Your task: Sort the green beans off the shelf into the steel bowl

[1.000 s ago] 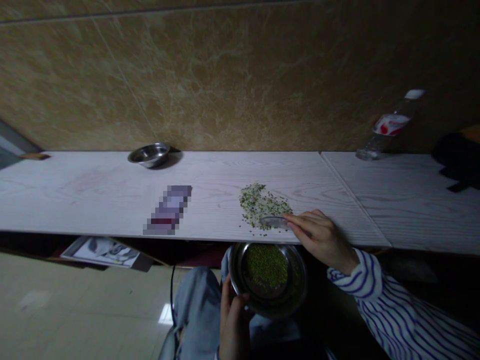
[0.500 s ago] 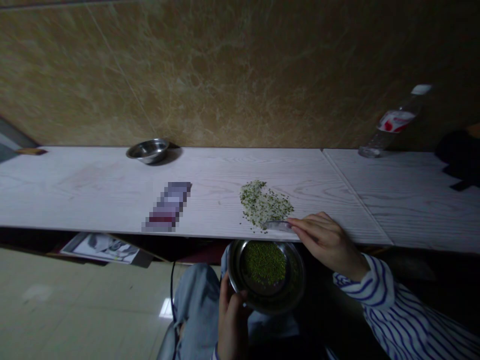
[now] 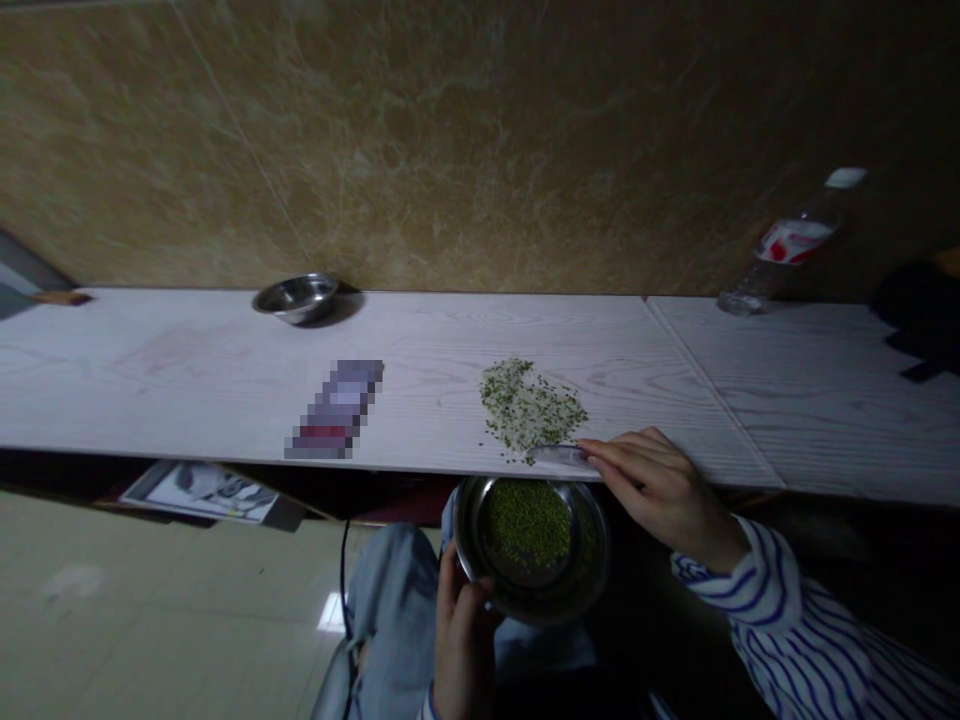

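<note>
My left hand (image 3: 461,630) grips the rim of a steel bowl (image 3: 589,565) that is held just below the table's front edge, with green beans (image 3: 525,520) heaped inside. My right hand (image 3: 660,490) rests on the white wooden table (image 3: 187,380), its fingers closed on a small flat scraper (image 3: 556,454). The scraper lies at the near edge of a scattered patch of green beans (image 3: 525,405), close to the table's edge above the bowl.
A second, empty steel bowl (image 3: 298,297) stands at the back by the tiled wall. A blurred flat object (image 3: 335,408) lies left of the beans. A plastic bottle (image 3: 787,245) leans at the far right, beside a dark object (image 3: 919,310). Printed sheets (image 3: 206,492) lie under the table.
My right hand has drawn the scraper a little nearer the table's front edge. The bowl in my left hand has stayed under the edge.
</note>
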The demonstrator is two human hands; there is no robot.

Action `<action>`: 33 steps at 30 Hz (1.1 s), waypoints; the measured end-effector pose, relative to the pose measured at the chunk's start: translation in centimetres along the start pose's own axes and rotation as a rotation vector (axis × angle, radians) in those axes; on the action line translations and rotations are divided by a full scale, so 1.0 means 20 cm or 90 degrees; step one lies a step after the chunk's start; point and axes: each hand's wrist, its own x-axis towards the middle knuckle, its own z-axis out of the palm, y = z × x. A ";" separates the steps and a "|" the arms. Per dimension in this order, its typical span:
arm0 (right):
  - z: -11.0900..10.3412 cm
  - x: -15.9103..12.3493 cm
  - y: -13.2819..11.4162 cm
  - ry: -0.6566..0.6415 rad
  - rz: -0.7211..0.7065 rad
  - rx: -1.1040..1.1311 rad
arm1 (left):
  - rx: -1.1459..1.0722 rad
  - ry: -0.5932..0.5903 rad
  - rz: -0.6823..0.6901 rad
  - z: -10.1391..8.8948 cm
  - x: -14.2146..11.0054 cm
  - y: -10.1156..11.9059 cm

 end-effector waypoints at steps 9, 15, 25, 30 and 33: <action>0.01 -0.02 0.00 0.001 0.007 0.009 | -0.006 0.002 0.008 0.00 0.00 0.00; 0.02 -0.01 0.00 -0.003 0.005 0.008 | 0.001 -0.007 0.003 -0.01 0.00 0.00; 0.07 0.02 -0.01 -0.001 0.010 0.007 | -0.001 0.001 0.003 0.00 0.00 0.00; 0.09 0.04 -0.01 0.000 -0.002 0.019 | -0.006 -0.014 0.016 0.00 0.00 0.01; 0.10 0.04 -0.02 -0.004 0.000 0.018 | -0.004 -0.022 0.018 0.00 -0.01 0.01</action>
